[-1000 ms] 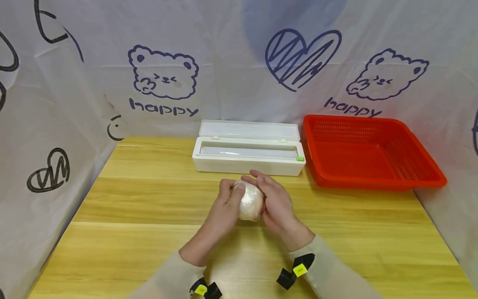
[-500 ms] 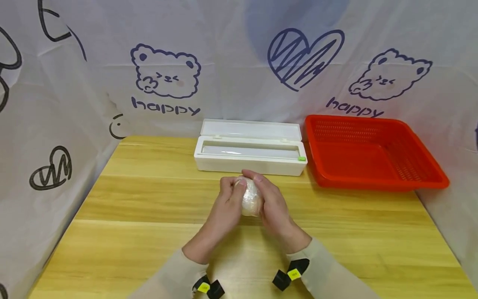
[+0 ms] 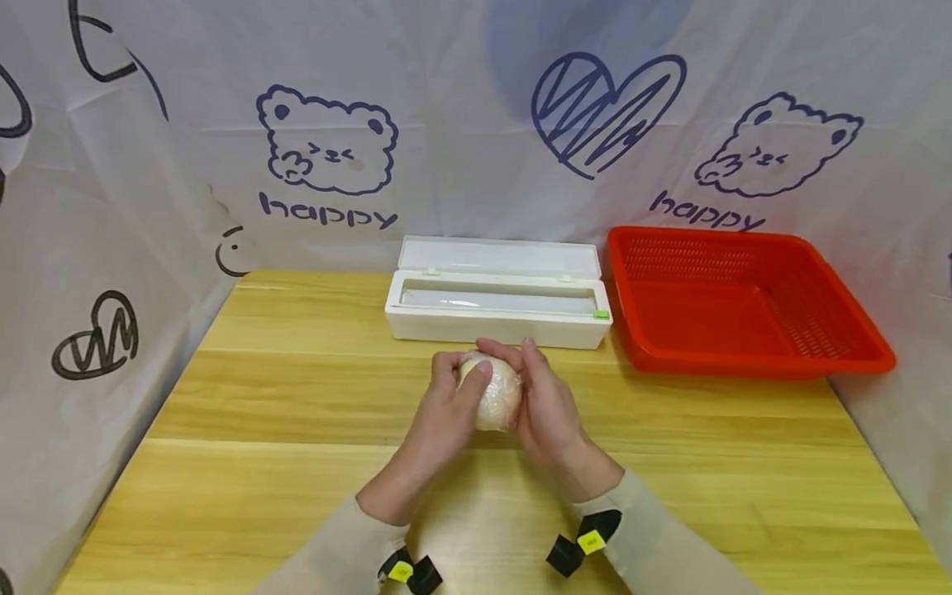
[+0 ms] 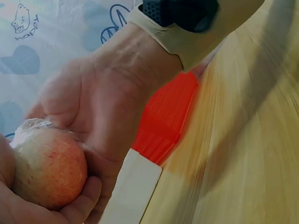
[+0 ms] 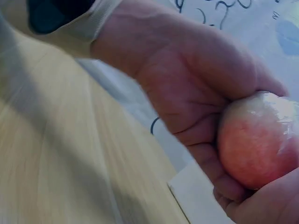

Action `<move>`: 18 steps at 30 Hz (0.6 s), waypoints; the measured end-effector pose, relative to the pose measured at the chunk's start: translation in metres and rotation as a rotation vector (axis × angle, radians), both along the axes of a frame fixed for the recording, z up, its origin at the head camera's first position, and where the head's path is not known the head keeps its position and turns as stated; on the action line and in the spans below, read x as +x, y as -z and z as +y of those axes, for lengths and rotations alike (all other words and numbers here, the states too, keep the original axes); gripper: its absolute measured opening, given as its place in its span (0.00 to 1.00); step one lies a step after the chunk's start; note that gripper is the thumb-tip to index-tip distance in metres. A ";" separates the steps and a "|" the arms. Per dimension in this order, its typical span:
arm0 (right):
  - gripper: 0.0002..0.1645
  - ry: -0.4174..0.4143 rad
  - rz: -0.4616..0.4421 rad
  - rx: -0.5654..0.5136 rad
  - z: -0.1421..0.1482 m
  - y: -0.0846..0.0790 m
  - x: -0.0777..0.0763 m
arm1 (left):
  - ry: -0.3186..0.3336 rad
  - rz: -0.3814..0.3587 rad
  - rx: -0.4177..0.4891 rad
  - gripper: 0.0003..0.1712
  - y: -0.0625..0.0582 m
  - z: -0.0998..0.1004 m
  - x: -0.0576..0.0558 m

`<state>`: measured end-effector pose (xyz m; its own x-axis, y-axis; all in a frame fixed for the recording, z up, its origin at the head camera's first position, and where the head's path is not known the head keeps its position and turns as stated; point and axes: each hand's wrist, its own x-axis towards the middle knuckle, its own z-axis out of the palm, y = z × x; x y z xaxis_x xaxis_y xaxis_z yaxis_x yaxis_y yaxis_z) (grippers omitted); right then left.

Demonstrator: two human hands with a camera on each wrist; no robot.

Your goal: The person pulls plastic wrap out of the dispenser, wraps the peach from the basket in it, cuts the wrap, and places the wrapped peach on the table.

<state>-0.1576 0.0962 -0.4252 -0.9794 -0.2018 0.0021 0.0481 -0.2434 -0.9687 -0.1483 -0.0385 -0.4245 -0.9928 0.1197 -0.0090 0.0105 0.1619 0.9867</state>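
A round apple (image 3: 500, 398), red on one side and pale yellow on the other, is wrapped in clear cling film (image 4: 32, 127). My left hand (image 3: 444, 420) grips it from the left, with the thumb lying over its top. From the right, my right hand (image 3: 552, 420) cups the apple, its curled fingers reaching round the far side. In the right wrist view the apple's red side shows between both hands, the film shiny and creased on top. Both hands are held over the wooden table (image 3: 297, 487), in front of a white box.
The white cling film box (image 3: 498, 330) stands at the back, its lid up and a roll (image 3: 498, 302) inside, with a green slider at its right end. Right of it is a red plastic basket (image 3: 744, 322). A printed cloth (image 3: 461, 124) hangs behind the table.
The apple has turned a little between the hands and shifted slightly left. The right hand's fingers and thumb have changed position around it. The box and basket stay put.
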 end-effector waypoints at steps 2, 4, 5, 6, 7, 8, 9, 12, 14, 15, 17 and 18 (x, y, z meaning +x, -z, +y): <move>0.31 0.033 0.091 0.101 -0.001 0.001 0.001 | -0.022 0.004 0.008 0.26 0.001 0.002 -0.001; 0.26 0.128 0.194 0.268 -0.005 0.004 0.002 | -0.032 0.008 0.027 0.26 0.002 0.004 -0.002; 0.24 0.177 0.231 0.338 -0.006 0.006 0.002 | -0.032 0.011 0.035 0.26 0.003 0.005 -0.002; 0.22 0.215 0.253 0.384 -0.008 0.007 0.002 | -0.036 0.013 0.037 0.26 0.003 0.005 -0.003; 0.21 0.233 0.256 0.393 -0.009 0.008 0.002 | -0.037 0.014 0.037 0.26 0.004 0.005 -0.003; 0.21 0.242 0.251 0.401 -0.009 0.008 0.002 | -0.041 0.006 0.037 0.27 0.004 0.006 -0.003; 0.21 0.238 0.236 0.409 -0.009 0.009 0.001 | -0.044 -0.001 0.032 0.27 0.005 0.006 -0.004; 0.26 0.148 0.130 0.312 -0.006 0.008 -0.001 | -0.062 -0.038 0.024 0.27 0.005 0.003 -0.006; 0.30 0.092 0.063 0.211 -0.002 0.006 -0.003 | -0.031 -0.104 0.132 0.28 0.004 0.000 -0.007; 0.32 0.073 0.040 0.156 0.000 0.005 -0.004 | -0.012 -0.141 0.196 0.28 0.003 -0.001 -0.008; 0.33 0.032 0.023 0.058 0.003 0.004 -0.005 | 0.034 -0.218 0.322 0.29 0.003 -0.004 -0.009; 0.32 0.008 0.036 0.059 0.004 0.003 -0.005 | 0.064 -0.256 0.375 0.29 0.002 -0.005 -0.010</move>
